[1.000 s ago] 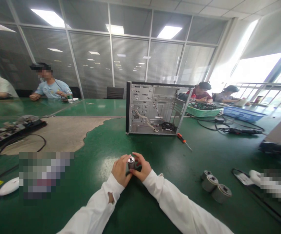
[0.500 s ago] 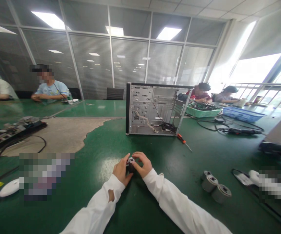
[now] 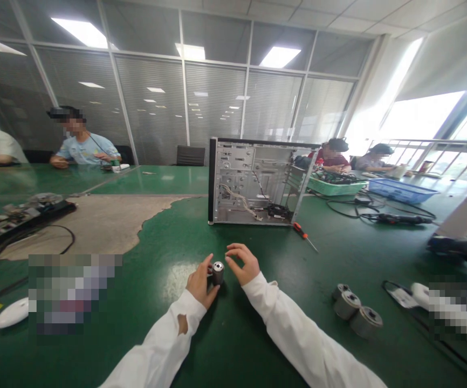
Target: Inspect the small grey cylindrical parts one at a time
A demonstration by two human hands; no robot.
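Observation:
A small metal cylinder (image 3: 218, 276) with a bright, holed top stands upright on the green table in front of me. My left hand (image 3: 201, 281) curls round its left side, thumb low and fingers behind, steadying it. Just to the right, my right hand (image 3: 243, 264) is lifted off the cylinder, thumb and forefinger pinched together. Something tiny may sit between those fingertips, too small to name. Farther right, several similar grey metal cylinders (image 3: 347, 305) stand grouped.
An open computer case (image 3: 253, 180) stands ahead, with an orange-handled screwdriver (image 3: 305, 237) by its corner. A green basket (image 3: 334, 186) and a blue basket (image 3: 401, 191) lie at the back right. Circuit boards (image 3: 19, 218) and cables are on the left. Other people sit across the table.
My right hand has moved off the cylinder's top, up and to the right, fingers still pinched. The left hand has stayed at the cylinder, which now shows more fully.

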